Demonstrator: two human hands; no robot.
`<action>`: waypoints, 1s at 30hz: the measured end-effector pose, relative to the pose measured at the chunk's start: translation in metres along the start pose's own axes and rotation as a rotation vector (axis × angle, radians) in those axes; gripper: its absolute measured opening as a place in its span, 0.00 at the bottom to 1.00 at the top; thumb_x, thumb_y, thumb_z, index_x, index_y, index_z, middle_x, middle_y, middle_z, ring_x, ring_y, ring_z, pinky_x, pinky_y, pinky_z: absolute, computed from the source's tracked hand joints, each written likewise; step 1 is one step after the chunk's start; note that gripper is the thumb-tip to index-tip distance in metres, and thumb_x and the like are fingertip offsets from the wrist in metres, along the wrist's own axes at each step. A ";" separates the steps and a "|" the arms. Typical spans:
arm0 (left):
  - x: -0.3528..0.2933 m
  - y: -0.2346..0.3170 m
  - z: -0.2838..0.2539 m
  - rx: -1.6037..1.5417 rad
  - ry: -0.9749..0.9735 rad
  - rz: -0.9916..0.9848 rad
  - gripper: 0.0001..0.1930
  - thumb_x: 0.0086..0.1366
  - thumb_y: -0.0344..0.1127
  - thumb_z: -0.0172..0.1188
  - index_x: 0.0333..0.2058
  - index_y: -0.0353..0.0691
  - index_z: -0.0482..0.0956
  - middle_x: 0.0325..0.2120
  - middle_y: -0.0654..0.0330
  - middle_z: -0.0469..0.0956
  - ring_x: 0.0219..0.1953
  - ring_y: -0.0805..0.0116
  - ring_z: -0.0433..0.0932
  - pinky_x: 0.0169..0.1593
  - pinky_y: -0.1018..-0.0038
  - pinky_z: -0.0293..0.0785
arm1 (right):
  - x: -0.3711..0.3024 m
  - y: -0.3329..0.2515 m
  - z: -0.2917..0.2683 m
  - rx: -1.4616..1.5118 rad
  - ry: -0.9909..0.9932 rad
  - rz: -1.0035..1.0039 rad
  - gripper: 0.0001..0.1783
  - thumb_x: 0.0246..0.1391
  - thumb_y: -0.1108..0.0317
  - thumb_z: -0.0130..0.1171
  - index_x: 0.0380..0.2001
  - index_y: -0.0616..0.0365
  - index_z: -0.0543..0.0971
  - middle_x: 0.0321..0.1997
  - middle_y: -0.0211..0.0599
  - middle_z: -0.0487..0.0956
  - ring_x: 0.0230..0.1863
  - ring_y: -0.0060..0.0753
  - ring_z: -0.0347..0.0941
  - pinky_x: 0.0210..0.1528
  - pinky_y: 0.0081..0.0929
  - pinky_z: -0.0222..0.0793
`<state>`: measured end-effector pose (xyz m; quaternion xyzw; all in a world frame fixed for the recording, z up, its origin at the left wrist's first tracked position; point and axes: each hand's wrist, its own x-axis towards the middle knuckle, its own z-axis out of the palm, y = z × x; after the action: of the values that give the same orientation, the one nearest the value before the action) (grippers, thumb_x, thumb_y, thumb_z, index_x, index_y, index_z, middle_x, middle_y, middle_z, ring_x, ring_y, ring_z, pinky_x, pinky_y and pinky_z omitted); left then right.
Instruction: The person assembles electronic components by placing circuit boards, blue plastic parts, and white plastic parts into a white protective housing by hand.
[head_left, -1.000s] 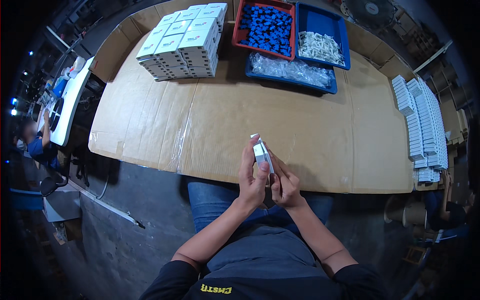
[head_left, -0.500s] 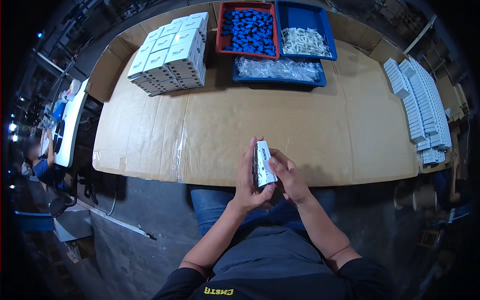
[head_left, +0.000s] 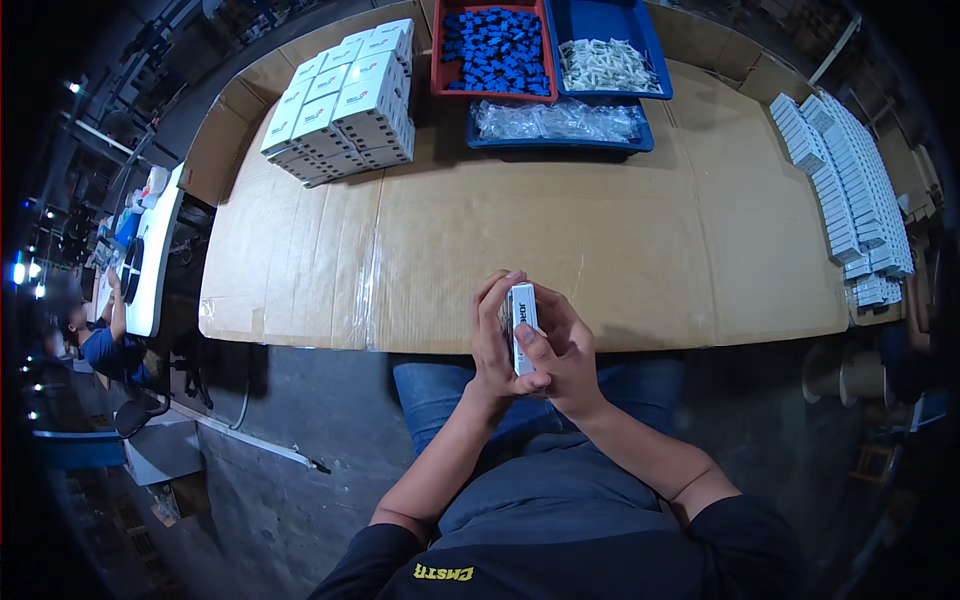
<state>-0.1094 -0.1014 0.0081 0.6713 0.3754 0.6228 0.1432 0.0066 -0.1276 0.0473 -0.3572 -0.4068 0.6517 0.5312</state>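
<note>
Between my two hands, above the table's near edge, a slim white printed box point(head_left: 525, 306) stands with its narrow side toward me. My left hand point(head_left: 489, 345) is closed on the box's left side, its thumb reaching under the lower end. My right hand point(head_left: 567, 352) wraps the other side, and its thumb presses on the printed face. Fingers hide much of the box.
On the cardboard-covered table point(head_left: 530, 240) a stack of white boxes point(head_left: 335, 105) stands far left. At the back are a red tray point(head_left: 436, 80) of blue pieces, a blue tray point(head_left: 652, 45) of white pieces and another blue tray point(head_left: 560, 145) of clear bags. Small white boxes point(head_left: 850, 190) line the right.
My right hand has closed further around the box, its thumb now lower across the printed face. The box has turned to show a narrower side. The whole view has shifted slightly.
</note>
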 end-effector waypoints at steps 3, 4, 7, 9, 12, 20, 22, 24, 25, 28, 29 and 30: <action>0.000 0.002 -0.003 -0.003 0.019 -0.018 0.53 0.62 0.77 0.52 0.60 0.23 0.69 0.54 0.38 0.74 0.56 0.42 0.74 0.58 0.52 0.72 | -0.004 -0.002 0.004 0.016 -0.022 -0.003 0.33 0.69 0.63 0.62 0.70 0.66 0.65 0.64 0.43 0.76 0.62 0.26 0.74 0.59 0.25 0.72; 0.000 0.002 -0.004 -0.005 0.035 -0.035 0.51 0.63 0.76 0.51 0.58 0.23 0.70 0.52 0.38 0.74 0.55 0.42 0.75 0.57 0.52 0.73 | -0.005 -0.002 0.005 0.006 -0.039 -0.007 0.32 0.71 0.63 0.59 0.71 0.66 0.64 0.64 0.43 0.76 0.60 0.23 0.74 0.59 0.23 0.72; 0.001 0.008 0.001 -0.040 0.079 -0.111 0.45 0.65 0.68 0.48 0.55 0.22 0.72 0.50 0.37 0.76 0.53 0.42 0.76 0.56 0.53 0.74 | -0.010 -0.004 0.001 -0.054 -0.085 0.006 0.32 0.74 0.62 0.53 0.73 0.67 0.63 0.66 0.44 0.76 0.58 0.20 0.74 0.58 0.20 0.70; 0.003 0.011 0.004 -0.032 0.083 -0.096 0.43 0.65 0.65 0.46 0.54 0.22 0.73 0.49 0.37 0.76 0.52 0.42 0.76 0.55 0.53 0.74 | -0.012 -0.004 0.004 -0.191 -0.002 -0.126 0.31 0.75 0.57 0.52 0.69 0.71 0.68 0.53 0.37 0.81 0.51 0.21 0.75 0.55 0.22 0.71; 0.003 0.014 0.007 -0.006 0.104 -0.060 0.40 0.63 0.60 0.45 0.54 0.22 0.73 0.47 0.36 0.76 0.50 0.42 0.77 0.54 0.54 0.75 | -0.012 -0.007 0.005 -0.271 -0.004 -0.228 0.29 0.76 0.58 0.48 0.69 0.71 0.69 0.49 0.37 0.82 0.48 0.21 0.75 0.52 0.22 0.71; -0.002 0.021 0.012 -0.021 0.118 -0.078 0.39 0.61 0.59 0.45 0.52 0.21 0.74 0.46 0.37 0.77 0.50 0.43 0.77 0.53 0.55 0.76 | -0.017 -0.008 -0.002 -0.350 -0.003 -0.218 0.27 0.76 0.59 0.42 0.66 0.68 0.71 0.49 0.45 0.81 0.47 0.29 0.77 0.50 0.27 0.73; -0.003 0.022 0.013 -0.019 0.124 -0.099 0.39 0.61 0.58 0.45 0.52 0.21 0.74 0.46 0.37 0.77 0.50 0.44 0.77 0.53 0.55 0.76 | -0.019 -0.007 -0.004 -0.348 -0.019 -0.215 0.28 0.75 0.61 0.43 0.71 0.66 0.68 0.57 0.52 0.82 0.53 0.34 0.80 0.55 0.29 0.75; -0.002 0.019 0.013 -0.013 0.112 -0.077 0.39 0.61 0.59 0.45 0.52 0.21 0.74 0.46 0.37 0.77 0.49 0.44 0.77 0.53 0.55 0.75 | -0.020 -0.006 -0.003 -0.383 0.004 -0.218 0.28 0.76 0.60 0.41 0.71 0.65 0.68 0.53 0.52 0.83 0.48 0.35 0.81 0.51 0.30 0.76; -0.001 0.018 0.013 -0.009 0.107 -0.058 0.40 0.60 0.59 0.46 0.52 0.21 0.74 0.46 0.37 0.77 0.49 0.44 0.77 0.53 0.55 0.75 | -0.019 -0.007 -0.003 -0.376 0.008 -0.225 0.28 0.76 0.60 0.41 0.71 0.65 0.68 0.53 0.52 0.83 0.48 0.35 0.81 0.51 0.30 0.76; 0.002 0.020 0.016 -0.023 0.115 -0.059 0.40 0.60 0.59 0.45 0.52 0.21 0.74 0.45 0.37 0.77 0.49 0.44 0.77 0.53 0.55 0.75 | -0.019 -0.011 0.001 -0.365 0.030 -0.235 0.28 0.76 0.59 0.40 0.70 0.65 0.68 0.51 0.53 0.83 0.46 0.36 0.82 0.49 0.30 0.76; 0.004 0.023 0.016 -0.023 0.110 -0.050 0.40 0.60 0.59 0.45 0.52 0.21 0.74 0.45 0.37 0.77 0.49 0.44 0.77 0.53 0.55 0.75 | -0.020 -0.015 0.003 -0.342 0.058 -0.253 0.23 0.76 0.57 0.40 0.58 0.65 0.72 0.41 0.44 0.79 0.39 0.30 0.76 0.42 0.29 0.72; 0.005 0.026 0.016 -0.017 0.106 -0.058 0.40 0.60 0.59 0.45 0.52 0.21 0.74 0.45 0.37 0.77 0.49 0.44 0.77 0.54 0.55 0.75 | -0.020 -0.018 0.005 -0.320 0.086 -0.271 0.24 0.76 0.55 0.40 0.45 0.66 0.76 0.30 0.34 0.76 0.32 0.24 0.70 0.34 0.27 0.67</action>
<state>-0.0860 -0.1109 0.0258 0.6250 0.3964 0.6562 0.1470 0.0129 -0.1461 0.0665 -0.4065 -0.5263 0.4856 0.5674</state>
